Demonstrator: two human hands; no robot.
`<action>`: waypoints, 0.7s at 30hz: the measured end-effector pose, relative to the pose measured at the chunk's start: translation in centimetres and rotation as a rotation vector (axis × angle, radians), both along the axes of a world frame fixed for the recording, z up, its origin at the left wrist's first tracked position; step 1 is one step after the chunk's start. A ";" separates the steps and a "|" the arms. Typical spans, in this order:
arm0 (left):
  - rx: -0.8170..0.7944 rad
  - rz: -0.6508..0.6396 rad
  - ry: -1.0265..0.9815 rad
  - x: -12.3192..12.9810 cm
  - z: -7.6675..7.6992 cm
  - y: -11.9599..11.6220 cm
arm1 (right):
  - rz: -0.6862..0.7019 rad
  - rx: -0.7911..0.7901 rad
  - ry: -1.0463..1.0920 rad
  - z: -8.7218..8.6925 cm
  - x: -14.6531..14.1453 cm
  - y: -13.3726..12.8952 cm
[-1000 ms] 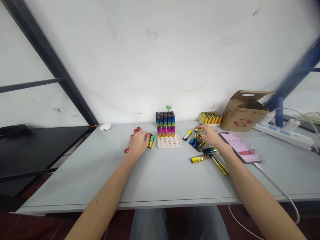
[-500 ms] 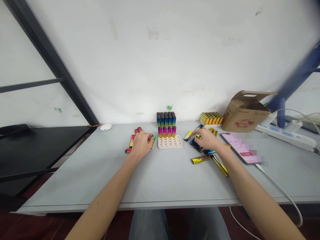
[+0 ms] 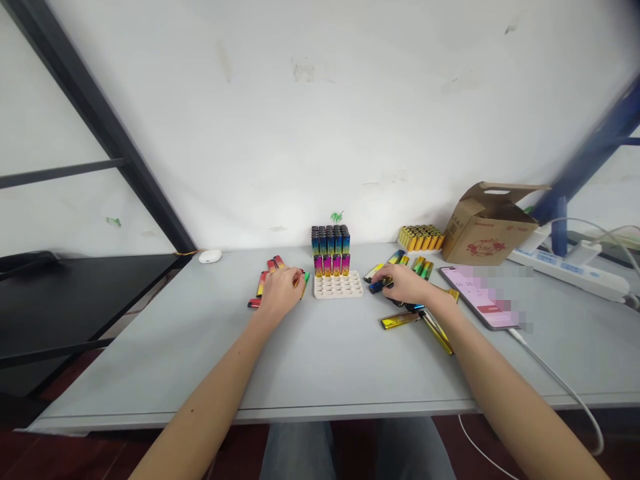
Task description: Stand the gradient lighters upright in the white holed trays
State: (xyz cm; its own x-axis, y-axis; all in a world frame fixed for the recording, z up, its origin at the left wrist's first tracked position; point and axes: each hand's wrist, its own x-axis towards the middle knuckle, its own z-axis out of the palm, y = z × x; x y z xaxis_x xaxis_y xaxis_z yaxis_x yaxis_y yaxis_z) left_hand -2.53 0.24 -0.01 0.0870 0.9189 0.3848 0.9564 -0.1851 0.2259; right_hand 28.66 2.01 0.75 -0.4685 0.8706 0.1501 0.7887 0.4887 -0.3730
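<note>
My left hand (image 3: 284, 290) is closed in a pinch on a green-tipped lighter (image 3: 305, 277), mostly hidden by the fingers. Red and yellow lighters (image 3: 262, 283) lie around that hand. Between my hands sits a white holder with rows of holes (image 3: 339, 293); purple and yellow lighters (image 3: 332, 265) stand upright along its back row. Over on the right, my right hand (image 3: 404, 283) has its fingers closed on a dark blue lighter (image 3: 376, 287), whose end sticks out to the left. Loose gold lighters (image 3: 400, 321) and green ones (image 3: 426, 270) lie about it.
Behind the holder stands a block of upright blue lighters (image 3: 331, 240). Toward the back right are a tray of gold lighters (image 3: 421, 239), an open cardboard box (image 3: 480, 233) and a power strip (image 3: 575, 270). A phone (image 3: 480, 298) lies charging; a white case (image 3: 210, 256) is at left.
My right hand has drawn slightly left, and the dark blue lighter now shows at its fingertips, shifted from the pile. My left hand stays nearly in place.
</note>
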 end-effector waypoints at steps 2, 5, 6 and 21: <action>0.001 -0.001 -0.008 -0.1 0.0 0.0 | 0.000 0.003 -0.010 0.2 -0.3 -0.2; 0.000 -0.005 -0.034 -0.3 -0.1 0.1 | -0.010 0.000 -0.024 0.5 -0.9 -0.4; 0.000 -0.005 -0.042 -0.3 -0.2 0.1 | -0.011 0.001 -0.023 0.5 -0.9 -0.4; 0.029 0.032 -0.068 -0.6 -0.3 0.4 | -0.184 -0.029 0.824 0.2 0.1 1.0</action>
